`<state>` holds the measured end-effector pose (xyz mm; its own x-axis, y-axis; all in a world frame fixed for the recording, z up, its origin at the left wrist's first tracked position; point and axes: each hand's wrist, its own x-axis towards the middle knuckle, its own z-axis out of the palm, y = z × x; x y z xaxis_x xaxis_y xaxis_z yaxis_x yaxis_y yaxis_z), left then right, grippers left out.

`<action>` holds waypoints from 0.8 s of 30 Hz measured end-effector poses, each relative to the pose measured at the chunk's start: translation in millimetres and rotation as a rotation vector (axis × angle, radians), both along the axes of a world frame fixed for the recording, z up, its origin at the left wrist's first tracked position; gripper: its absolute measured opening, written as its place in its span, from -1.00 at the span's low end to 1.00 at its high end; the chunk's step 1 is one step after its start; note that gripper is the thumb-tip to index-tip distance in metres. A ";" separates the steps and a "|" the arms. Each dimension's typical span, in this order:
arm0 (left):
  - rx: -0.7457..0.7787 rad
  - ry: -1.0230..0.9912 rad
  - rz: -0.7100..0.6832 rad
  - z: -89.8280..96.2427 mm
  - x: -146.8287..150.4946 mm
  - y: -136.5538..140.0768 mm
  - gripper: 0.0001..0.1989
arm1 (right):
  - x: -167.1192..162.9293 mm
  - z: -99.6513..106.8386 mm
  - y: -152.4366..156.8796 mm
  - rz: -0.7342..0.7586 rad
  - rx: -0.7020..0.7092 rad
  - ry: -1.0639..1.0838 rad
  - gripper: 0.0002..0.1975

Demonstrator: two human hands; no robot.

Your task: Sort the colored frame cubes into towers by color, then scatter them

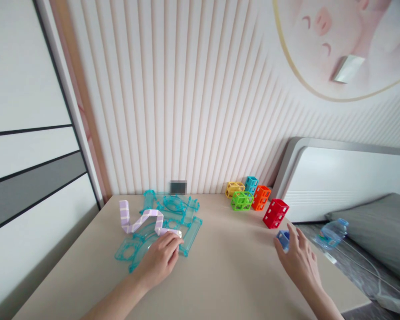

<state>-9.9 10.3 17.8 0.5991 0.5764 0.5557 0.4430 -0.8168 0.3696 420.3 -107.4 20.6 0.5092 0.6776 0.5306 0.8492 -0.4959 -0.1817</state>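
Observation:
My left hand [160, 258] is closed on the near right end of a lilac and white snake puzzle [150, 213], bent into a zigzag. Beneath and around the puzzle lie several clear teal plastic track pieces [193, 235]. My right hand [298, 253] is at the table's right side with its fingers spread. Between its thumb and index finger is a blue block [283, 239], partly hidden; whether the fingertips touch it I cannot tell. Just beyond stands a red openwork block [276, 213].
Near the wall stand yellow [233, 189], light blue [251, 183], green [242, 201] and orange [261, 198] openwork blocks. A small dark blurred rectangle [178, 187] is at the table's back edge. Past the right edge lie a plastic bottle [331, 234] and a grey pillow [380, 231].

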 end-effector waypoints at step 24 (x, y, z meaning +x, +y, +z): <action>-0.102 0.188 0.035 5.1 2.2 -5.6 -0.79 | -192.7 -16.1 140.8 0.938 -0.183 0.283 -0.73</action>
<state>-7.7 4.7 22.9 0.6648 0.6467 0.3738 0.5396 -0.7619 0.3583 227.6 33.4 4.5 -0.1829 0.9296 0.3199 0.8490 0.3135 -0.4254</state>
